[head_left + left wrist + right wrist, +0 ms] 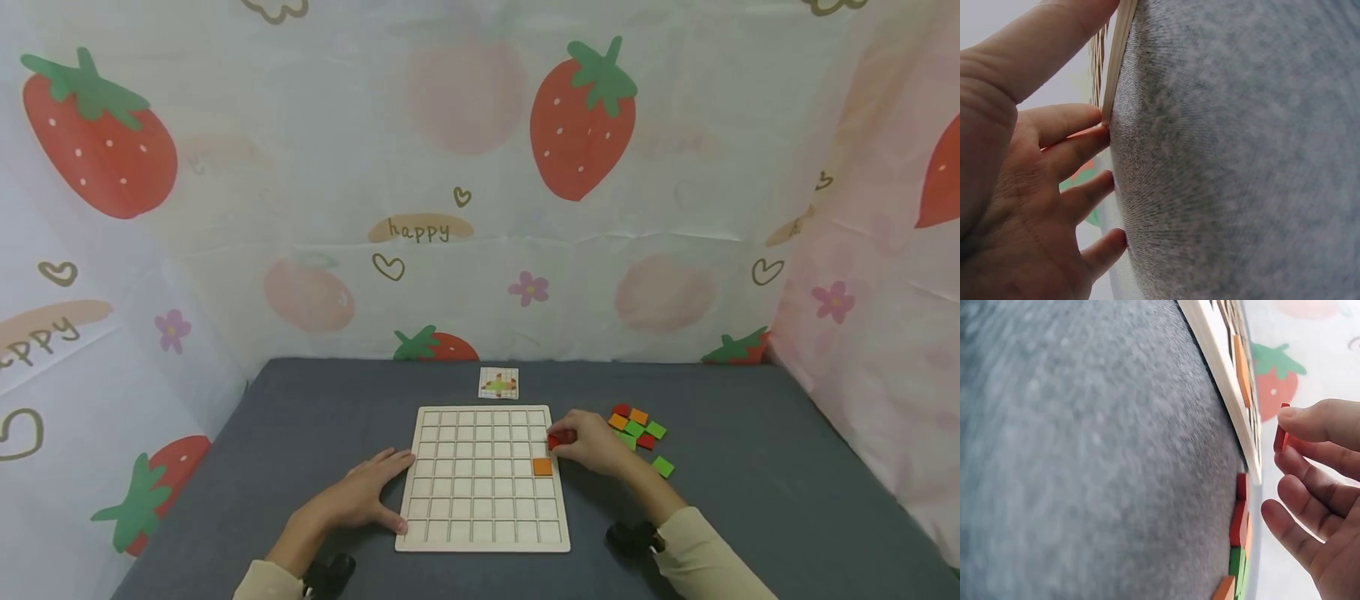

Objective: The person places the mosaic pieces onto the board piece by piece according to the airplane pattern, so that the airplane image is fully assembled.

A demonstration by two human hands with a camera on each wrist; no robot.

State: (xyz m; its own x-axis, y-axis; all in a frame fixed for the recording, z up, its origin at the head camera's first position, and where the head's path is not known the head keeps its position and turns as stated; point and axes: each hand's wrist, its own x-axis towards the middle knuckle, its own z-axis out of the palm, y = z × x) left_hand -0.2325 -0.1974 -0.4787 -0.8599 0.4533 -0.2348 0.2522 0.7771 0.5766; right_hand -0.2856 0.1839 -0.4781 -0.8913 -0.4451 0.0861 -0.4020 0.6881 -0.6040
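Observation:
A pale wooden grid board (483,508) lies flat on the dark cloth. One orange tile (542,467) sits in a cell by its right edge. Between thumb and fingertips, my right hand (597,442) pinches a small red tile (1280,434) just over the board's upper right edge, above the orange tile. The left hand (358,493) rests spread along the board's left side, its straight fingers and thumb against the edge. In the left wrist view, this hand's fingers touch the board's rim (1117,59) and hold no tile.
To the right of the board lies a loose group of red, orange and green tiles (634,428), with one green tile (663,467) apart from it. A small pattern card (498,383) lies behind the board. Strawberry-printed cloth (480,292) walls the table's back and sides.

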